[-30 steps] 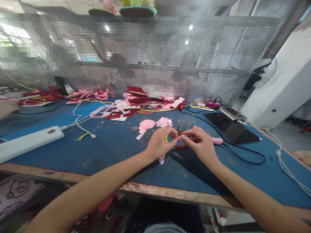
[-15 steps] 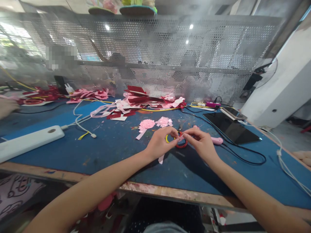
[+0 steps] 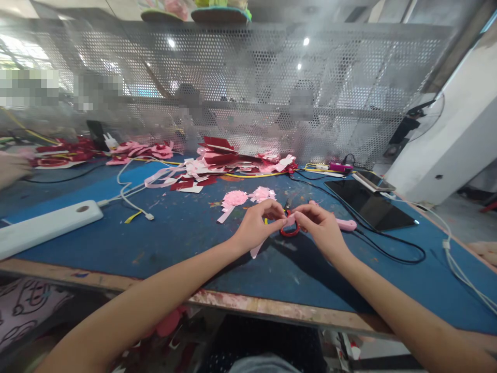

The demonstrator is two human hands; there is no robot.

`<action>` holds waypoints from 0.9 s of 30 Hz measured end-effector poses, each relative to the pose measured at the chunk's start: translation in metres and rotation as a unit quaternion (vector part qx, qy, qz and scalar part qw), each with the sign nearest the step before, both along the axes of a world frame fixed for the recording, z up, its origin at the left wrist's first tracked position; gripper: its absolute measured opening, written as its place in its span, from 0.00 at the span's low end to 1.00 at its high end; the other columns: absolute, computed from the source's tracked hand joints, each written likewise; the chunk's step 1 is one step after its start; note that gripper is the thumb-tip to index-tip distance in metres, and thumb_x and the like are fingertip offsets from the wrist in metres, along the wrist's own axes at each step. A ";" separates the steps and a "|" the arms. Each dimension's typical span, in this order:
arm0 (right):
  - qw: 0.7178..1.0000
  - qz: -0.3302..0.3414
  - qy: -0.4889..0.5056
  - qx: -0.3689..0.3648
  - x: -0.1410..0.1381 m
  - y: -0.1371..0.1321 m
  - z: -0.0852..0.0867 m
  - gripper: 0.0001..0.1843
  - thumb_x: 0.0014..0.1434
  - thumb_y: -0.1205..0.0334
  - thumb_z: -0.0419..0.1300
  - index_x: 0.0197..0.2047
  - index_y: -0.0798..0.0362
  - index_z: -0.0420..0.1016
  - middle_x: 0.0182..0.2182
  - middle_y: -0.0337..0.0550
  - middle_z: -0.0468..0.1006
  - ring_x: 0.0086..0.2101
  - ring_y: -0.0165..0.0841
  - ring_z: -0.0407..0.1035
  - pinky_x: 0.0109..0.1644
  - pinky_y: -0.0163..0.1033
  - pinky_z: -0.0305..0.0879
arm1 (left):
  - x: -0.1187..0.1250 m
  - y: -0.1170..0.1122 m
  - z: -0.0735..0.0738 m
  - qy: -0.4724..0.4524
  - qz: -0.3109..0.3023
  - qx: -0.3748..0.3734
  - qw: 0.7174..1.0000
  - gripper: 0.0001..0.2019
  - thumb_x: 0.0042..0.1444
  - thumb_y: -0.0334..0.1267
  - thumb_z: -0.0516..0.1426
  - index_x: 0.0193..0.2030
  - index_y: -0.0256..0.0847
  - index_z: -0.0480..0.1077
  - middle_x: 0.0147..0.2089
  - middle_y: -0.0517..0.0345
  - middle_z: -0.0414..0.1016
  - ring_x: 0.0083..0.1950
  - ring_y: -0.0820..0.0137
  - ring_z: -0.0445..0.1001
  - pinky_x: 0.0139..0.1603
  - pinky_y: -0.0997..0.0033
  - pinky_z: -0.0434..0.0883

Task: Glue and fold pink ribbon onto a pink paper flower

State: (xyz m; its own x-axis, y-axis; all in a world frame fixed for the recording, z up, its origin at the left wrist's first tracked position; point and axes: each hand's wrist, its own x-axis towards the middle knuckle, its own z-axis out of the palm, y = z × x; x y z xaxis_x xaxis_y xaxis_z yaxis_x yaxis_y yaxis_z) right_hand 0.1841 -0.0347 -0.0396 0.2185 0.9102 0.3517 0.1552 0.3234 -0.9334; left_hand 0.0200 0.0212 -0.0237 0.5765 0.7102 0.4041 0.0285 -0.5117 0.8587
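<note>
Between my fingertips is a short piece of pink ribbon (image 3: 289, 221), pinched at its left by my left hand (image 3: 258, 223) and at its right by my right hand (image 3: 320, 225). A tail of pale ribbon (image 3: 257, 249) hangs below my left hand. Behind the fingers lie scissors (image 3: 289, 231) with red and yellow handles, partly hidden. A pink ribbon flower (image 3: 234, 199) with a tail and a second pink flower (image 3: 262, 194) rest just beyond my left hand. To the right, a pink-handled tool (image 3: 347, 225) is partly covered by my right hand.
Red and pink material (image 3: 221, 160) is heaped along the perforated metal screen (image 3: 248, 77). A black tablet (image 3: 370, 203) and cables lie at the right, a white power bank-like bar (image 3: 50, 228) at the left. Another person's hand (image 3: 13, 170) is at the far left edge.
My fingertips have shifted slightly, with more of the pink ribbon showing between them. The pale tail below my left hand has swung a little left. The other person's hand has moved slightly.
</note>
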 end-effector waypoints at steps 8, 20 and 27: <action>1.000 -0.006 -0.029 -0.006 -0.005 -0.003 -0.001 0.15 0.48 0.51 0.66 0.34 0.53 0.74 0.28 0.41 0.76 0.29 0.31 0.69 0.31 0.35 0.64 | -0.001 -0.001 -0.002 0.001 0.020 0.036 0.999 0.05 0.52 0.36 0.59 0.33 0.38 0.68 0.31 0.60 0.72 0.35 0.73 0.73 0.41 0.73 0.70; 0.998 -0.010 -0.059 0.009 -0.006 -0.007 0.000 0.14 0.51 0.51 0.64 0.34 0.53 0.75 0.28 0.43 0.78 0.28 0.33 0.71 0.32 0.37 0.66 | -0.001 -0.007 -0.002 -0.034 0.030 0.100 0.994 0.04 0.53 0.35 0.59 0.35 0.39 0.70 0.35 0.57 0.76 0.39 0.72 0.75 0.44 0.72 0.71; 0.998 -0.025 -0.052 0.017 -0.003 -0.005 -0.002 0.16 0.50 0.53 0.65 0.38 0.53 0.72 0.31 0.43 0.78 0.31 0.33 0.71 0.34 0.37 0.66 | 0.002 -0.003 -0.004 -0.070 0.021 -0.013 0.997 0.07 0.49 0.34 0.61 0.33 0.38 0.67 0.33 0.57 0.75 0.35 0.73 0.75 0.40 0.72 0.72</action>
State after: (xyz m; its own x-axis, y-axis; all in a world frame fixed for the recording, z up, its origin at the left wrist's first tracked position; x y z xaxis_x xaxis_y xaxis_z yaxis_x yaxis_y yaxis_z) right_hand 0.1808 -0.0402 -0.0413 0.2245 0.8860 0.4058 0.2680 0.3442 -0.8998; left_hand 0.0220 0.0178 -0.0278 0.4846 0.7445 0.4592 -0.0717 -0.4894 0.8691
